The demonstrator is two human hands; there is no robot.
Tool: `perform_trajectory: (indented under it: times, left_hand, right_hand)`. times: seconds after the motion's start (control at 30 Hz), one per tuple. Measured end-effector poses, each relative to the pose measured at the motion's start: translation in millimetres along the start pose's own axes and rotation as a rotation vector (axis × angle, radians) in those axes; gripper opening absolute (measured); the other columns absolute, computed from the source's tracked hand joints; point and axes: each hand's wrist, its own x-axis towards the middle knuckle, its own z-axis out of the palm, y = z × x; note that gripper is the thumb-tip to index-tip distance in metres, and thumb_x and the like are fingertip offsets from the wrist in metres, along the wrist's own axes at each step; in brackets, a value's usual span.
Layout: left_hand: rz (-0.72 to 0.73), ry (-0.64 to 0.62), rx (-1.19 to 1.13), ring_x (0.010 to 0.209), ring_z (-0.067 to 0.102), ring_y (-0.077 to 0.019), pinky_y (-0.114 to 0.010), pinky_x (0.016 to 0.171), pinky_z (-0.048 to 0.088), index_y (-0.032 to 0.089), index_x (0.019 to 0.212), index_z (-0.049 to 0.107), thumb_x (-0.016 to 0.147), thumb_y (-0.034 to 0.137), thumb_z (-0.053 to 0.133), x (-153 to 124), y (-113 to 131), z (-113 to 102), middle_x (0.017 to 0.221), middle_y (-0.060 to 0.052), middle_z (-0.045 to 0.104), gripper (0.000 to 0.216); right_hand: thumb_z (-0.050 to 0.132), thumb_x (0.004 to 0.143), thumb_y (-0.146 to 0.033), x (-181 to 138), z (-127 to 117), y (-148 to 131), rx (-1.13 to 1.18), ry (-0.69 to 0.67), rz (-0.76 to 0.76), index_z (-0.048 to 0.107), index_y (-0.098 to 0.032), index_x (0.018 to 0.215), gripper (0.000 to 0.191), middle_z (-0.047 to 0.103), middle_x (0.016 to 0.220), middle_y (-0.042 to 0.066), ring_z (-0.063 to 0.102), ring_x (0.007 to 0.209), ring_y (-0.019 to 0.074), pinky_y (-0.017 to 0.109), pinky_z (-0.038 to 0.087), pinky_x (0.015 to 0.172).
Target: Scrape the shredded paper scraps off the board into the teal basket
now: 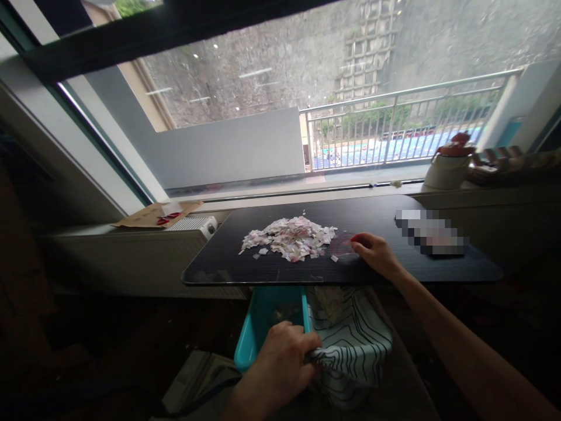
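A heap of small torn paper scraps (291, 237) lies on a dark table top (245, 272). My right hand (374, 254) rests on the table just right of the heap, fingers curled on a small pink and red piece (344, 244). Below the table's front edge, my left hand (280, 362) grips the rim of a teal plastic bin (256, 327). The bin sits beside a white cloth with black wavy lines (355, 342).
A window sill runs behind the table with a white pot (447, 169) at the right and a brown envelope (153, 215) on a radiator at the left. A blurred-out flat item (432, 234) lies on the table's right part.
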Motion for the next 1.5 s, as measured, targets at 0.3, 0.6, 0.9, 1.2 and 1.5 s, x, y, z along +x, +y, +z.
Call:
perform_trajectory:
  times: [0.3,0.6,0.9,1.2,1.5]
  left_hand:
    - [-0.034,0.011,-0.035,0.07,0.055,-0.0163,-0.026,0.065,0.032,0.023,0.076,0.063,0.08,0.027,0.062,2,1,-10,0.068,0.002,0.06,0.006]
    - [-0.038,0.019,-0.083,0.071,0.056,-0.0171,-0.026,0.065,0.032,0.022,0.076,0.064,0.08,0.029,0.061,5,2,-12,0.069,0.002,0.061,0.008]
    - [-0.038,0.023,-0.076,0.071,0.056,-0.0168,-0.025,0.064,0.032,0.021,0.075,0.064,0.08,0.027,0.06,6,3,-14,0.067,0.002,0.059,0.009]
    - [-0.028,0.039,-0.068,0.071,0.057,-0.0162,-0.025,0.064,0.032,0.022,0.076,0.064,0.079,0.027,0.063,5,0,-8,0.069,0.003,0.061,0.007]
    - [-0.038,0.023,-0.079,0.071,0.058,-0.0167,-0.025,0.063,0.033,0.022,0.077,0.065,0.08,0.026,0.061,4,2,-9,0.07,0.002,0.062,0.007]
  right_hand:
    - [0.057,0.068,-0.034,-11,-9,-11,0.07,-0.098,0.048,0.064,-0.016,0.074,0.021,0.062,0.063,0.0,0.051,0.058,0.0135,0.027,0.04,0.056]
    - [0.053,0.066,-0.03,-22,-16,-16,0.044,-0.019,0.099,0.063,-0.016,0.07,0.017,0.055,0.056,-0.002,0.044,0.053,0.0119,0.026,0.034,0.052]
    - [0.054,0.066,-0.028,-26,-20,-16,0.105,-0.139,0.053,0.063,-0.017,0.067,0.015,0.054,0.053,-0.002,0.043,0.05,0.0117,0.025,0.034,0.049]
    - [0.058,0.07,-0.039,0,14,-4,0.128,-0.026,0.006,0.066,-0.015,0.086,0.031,0.066,0.069,0.003,0.055,0.058,0.0149,0.028,0.044,0.055]
    - [0.053,0.071,-0.031,1,17,-1,-0.046,0.079,-0.007,0.067,-0.018,0.077,0.02,0.068,0.069,0.003,0.06,0.066,0.018,0.03,0.046,0.064]
